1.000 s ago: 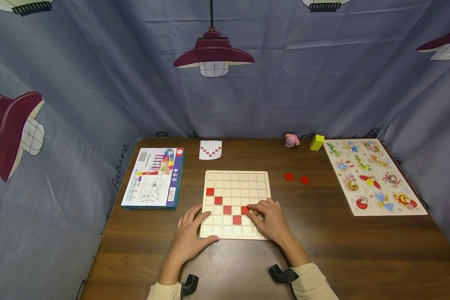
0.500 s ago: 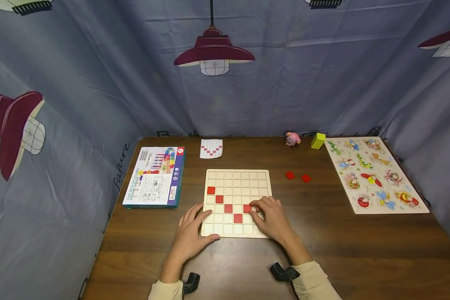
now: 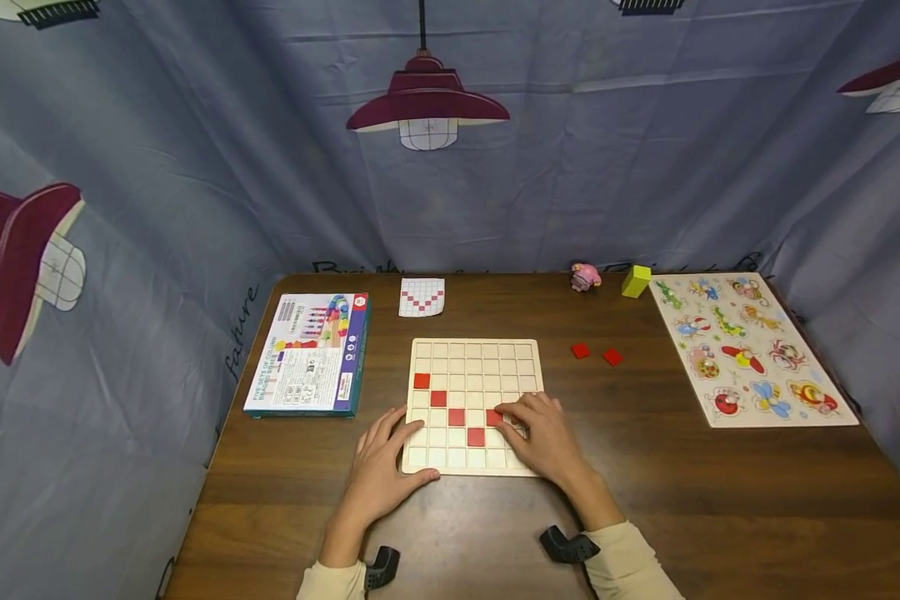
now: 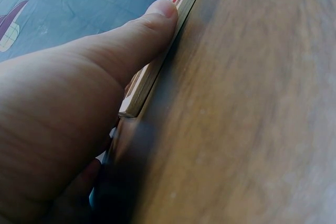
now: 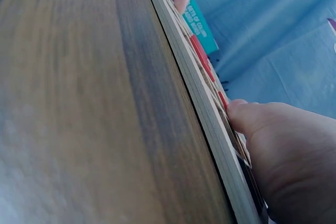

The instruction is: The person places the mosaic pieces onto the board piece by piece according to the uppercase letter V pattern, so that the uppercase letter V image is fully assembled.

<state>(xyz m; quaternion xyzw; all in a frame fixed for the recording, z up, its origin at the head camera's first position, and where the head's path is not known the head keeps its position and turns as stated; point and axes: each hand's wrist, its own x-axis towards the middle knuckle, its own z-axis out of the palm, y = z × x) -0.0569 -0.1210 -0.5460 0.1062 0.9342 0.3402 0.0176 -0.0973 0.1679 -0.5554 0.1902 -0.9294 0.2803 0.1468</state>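
Observation:
A pale wooden grid board (image 3: 473, 364) lies flat on the table, with several red square tiles in a diagonal row that turns upward at its right end. My left hand (image 3: 378, 457) rests at the board's front left corner, fingers along the left side and its straight thumb on the front edge, also seen in the left wrist view. With thumb and index finger, my right hand (image 3: 546, 439) holds the edge of the rightmost red tile (image 3: 492, 417), which sits in its cell. In the right wrist view, the right thumb (image 5: 244, 114) touches red at the board's surface.
Two loose red tiles (image 3: 581, 351) lie right of the board. Behind it is a small pattern card (image 3: 422, 297). A boxed set (image 3: 307, 354) is on the left; a pink figurine (image 3: 585, 277), a yellow-green block (image 3: 636, 282) and an insect puzzle board (image 3: 753, 350) are on the right.
My right fingertips have shifted slightly left over the rightmost tile. The left hand and the board stay where they were.

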